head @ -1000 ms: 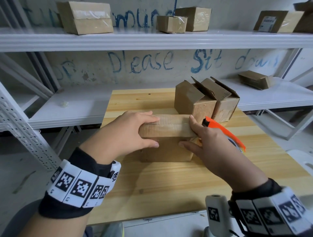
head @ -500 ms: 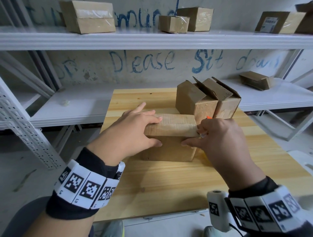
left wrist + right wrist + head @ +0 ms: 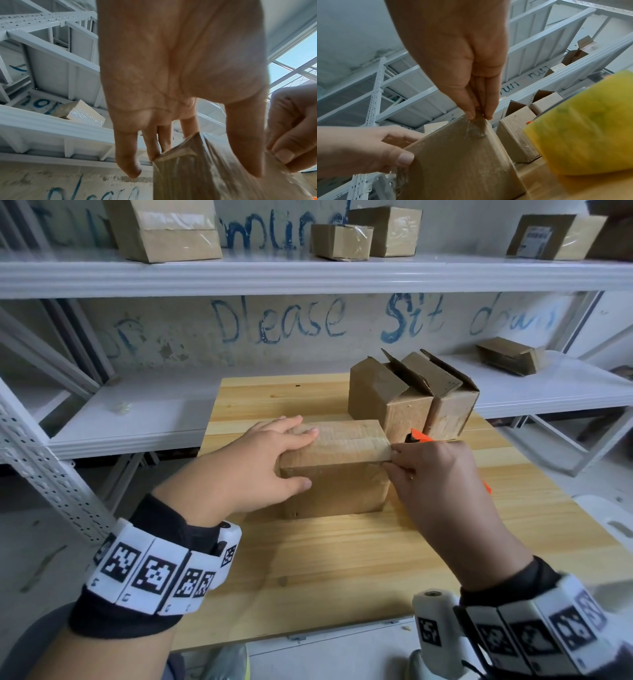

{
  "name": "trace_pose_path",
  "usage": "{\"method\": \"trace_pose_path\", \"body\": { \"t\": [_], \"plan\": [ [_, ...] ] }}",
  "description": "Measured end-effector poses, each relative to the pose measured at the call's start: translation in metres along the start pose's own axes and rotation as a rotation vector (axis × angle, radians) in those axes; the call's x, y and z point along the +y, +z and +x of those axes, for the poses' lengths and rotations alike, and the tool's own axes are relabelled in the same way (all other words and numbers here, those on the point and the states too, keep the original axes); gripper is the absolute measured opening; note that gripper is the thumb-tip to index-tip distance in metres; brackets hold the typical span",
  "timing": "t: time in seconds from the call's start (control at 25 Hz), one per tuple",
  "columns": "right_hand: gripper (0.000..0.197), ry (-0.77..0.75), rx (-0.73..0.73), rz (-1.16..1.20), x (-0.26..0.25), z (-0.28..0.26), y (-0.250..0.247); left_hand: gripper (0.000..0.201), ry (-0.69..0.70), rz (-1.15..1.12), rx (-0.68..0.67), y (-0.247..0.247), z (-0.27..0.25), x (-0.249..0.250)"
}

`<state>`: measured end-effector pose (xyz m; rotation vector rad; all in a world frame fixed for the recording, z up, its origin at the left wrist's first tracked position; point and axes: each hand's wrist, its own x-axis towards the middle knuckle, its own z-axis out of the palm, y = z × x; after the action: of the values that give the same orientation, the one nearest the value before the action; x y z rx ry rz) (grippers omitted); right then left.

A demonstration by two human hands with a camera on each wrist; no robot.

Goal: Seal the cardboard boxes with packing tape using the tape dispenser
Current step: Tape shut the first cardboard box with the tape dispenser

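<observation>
A closed cardboard box (image 3: 337, 474) with clear tape over its top lies in the middle of the wooden table (image 3: 342, 570). My left hand (image 3: 310, 458) grips its left end, fingers on top and thumb on the front face. My right hand (image 3: 399, 462) pinches the tape at the box's top right corner (image 3: 477, 121). The orange tape dispenser (image 3: 419, 436) shows just behind that hand, mostly hidden. Its yellow tape roll (image 3: 583, 124) fills the right of the right wrist view.
Two open cardboard boxes (image 3: 387, 405) (image 3: 448, 409) stand side by side right behind the taped box. White metal shelves (image 3: 308, 273) ring the table and carry several more boxes. A white chair (image 3: 609, 518) sits at the right.
My right hand rose from the box's right side to its top right corner and closed on the tape there. The dispenser is now mostly hidden behind it. The left hand stayed on the box.
</observation>
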<state>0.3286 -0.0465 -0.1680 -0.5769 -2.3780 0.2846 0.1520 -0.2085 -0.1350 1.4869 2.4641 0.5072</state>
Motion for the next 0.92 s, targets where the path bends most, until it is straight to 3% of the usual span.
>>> {"method": "trace_pose_path", "body": {
  "t": [0.48, 0.6, 0.76, 0.92],
  "plan": [
    [0.016, 0.099, 0.070, 0.124, 0.005, 0.001, -0.001, 0.073, -0.014, 0.018, -0.014, 0.000, 0.000, -0.001],
    [0.015, 0.175, 0.069, 0.213, -0.002, 0.001, -0.003, 0.082, -0.089, 0.056, -0.044, 0.002, 0.000, -0.002],
    [0.009, 0.195, 0.008, 0.269, -0.006, -0.001, 0.003, 0.088, -0.143, 0.061, 0.012, 0.003, 0.001, -0.007],
    [0.036, 0.165, -0.105, 0.295, -0.011, -0.003, 0.005, 0.078, -0.160, 0.027, 0.072, 0.004, 0.004, -0.016]
  ]
}}
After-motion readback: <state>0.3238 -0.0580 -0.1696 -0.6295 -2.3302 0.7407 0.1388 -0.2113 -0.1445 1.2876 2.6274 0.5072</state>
